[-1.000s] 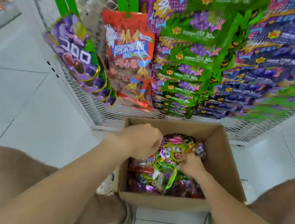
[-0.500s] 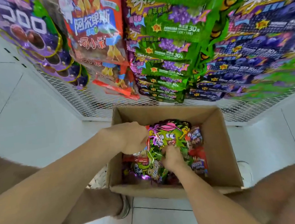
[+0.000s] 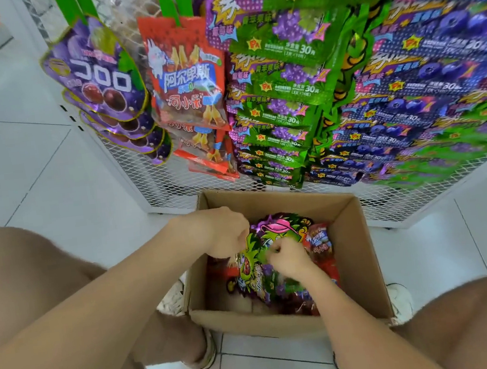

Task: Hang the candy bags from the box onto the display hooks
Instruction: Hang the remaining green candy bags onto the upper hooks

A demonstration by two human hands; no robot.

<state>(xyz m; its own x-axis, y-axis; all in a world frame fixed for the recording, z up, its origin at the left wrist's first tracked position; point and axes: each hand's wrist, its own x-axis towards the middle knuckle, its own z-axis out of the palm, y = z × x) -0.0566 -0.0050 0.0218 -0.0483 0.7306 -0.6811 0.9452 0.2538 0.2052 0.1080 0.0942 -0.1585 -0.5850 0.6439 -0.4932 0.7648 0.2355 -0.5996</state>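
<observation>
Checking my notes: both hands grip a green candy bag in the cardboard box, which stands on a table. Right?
No table: the head view shows the cardboard box on the tiled floor. Left hand and right hand grip the green candy bag in it.

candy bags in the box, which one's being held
The green bag with the pink-capped cartoon face, on top: left hand and right hand grip it, not the red bag.

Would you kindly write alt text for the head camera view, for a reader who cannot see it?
A person's left hand and right hand grip a green-and-purple candy bag in an open cardboard box on the floor. Behind it, a white mesh rack holds hanging candy bags.
</observation>
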